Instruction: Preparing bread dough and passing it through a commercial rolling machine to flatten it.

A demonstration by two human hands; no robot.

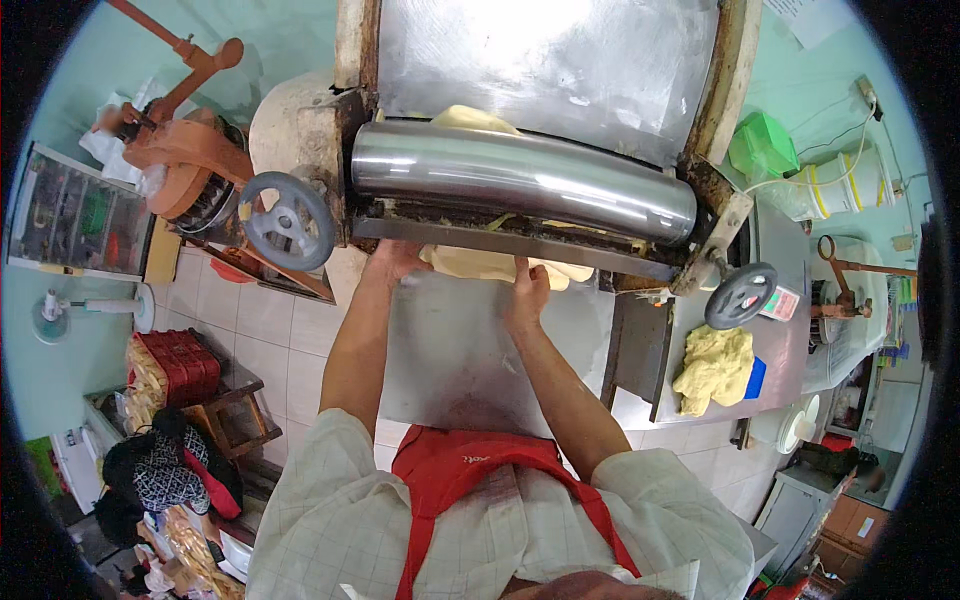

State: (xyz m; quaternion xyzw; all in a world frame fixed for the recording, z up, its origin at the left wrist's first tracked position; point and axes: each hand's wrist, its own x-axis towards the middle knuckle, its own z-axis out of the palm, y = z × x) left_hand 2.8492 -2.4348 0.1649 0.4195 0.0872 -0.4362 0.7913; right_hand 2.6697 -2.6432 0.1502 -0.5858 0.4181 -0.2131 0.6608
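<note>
Pale yellow dough (pixel 468 263) shows below the front bar of a dough sheeter, lying over a smooth metal tray (pixel 450 340). At the left end of this dough is my left hand (pixel 400 258); its fingers are largely hidden by the bar and the dough. My right hand (pixel 528 297) is closed at the dough's near edge, thumb pointing up toward the bar and fingers curled. Above both hands lies the shiny steel roller (pixel 520 182). More dough (pixel 475 119) bulges up behind the roller, at its left part.
Grey handwheels flank the sheeter, one at left (pixel 287 221) and one at right (pixel 741 295). A lumpy dough mass (pixel 715 370) rests on the right-hand metal table beside a blue scraper-like piece (pixel 756 378). An orange-brown machine (pixel 190 165) stands at left, above a red crate (pixel 178 368).
</note>
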